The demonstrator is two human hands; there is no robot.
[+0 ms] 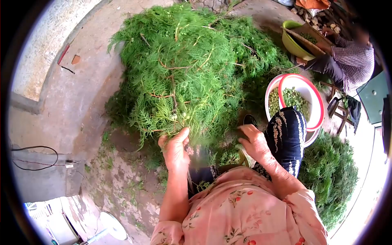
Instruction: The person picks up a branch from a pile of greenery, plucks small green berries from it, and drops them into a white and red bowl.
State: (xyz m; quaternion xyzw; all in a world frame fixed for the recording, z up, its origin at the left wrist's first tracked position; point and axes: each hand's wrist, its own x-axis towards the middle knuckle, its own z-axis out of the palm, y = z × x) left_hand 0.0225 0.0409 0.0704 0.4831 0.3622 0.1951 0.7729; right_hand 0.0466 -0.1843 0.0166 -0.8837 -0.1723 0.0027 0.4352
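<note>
My left hand is closed on the lower end of a leafy evergreen branch. The branch has feathery green sprays, brown twigs and small pale green cones just above my fingers. To the right, my right hand hovers near my knee, its thumb and forefinger apart and nothing visible between them. Beside that knee stands a white basin with a red rim, partly hidden by my leg. Many small green cones lie in it.
A large heap of cut evergreen branches spreads ahead, with another green pile at right. A seated person works by a yellow-green tub. A low wooden stool and a fan are nearby.
</note>
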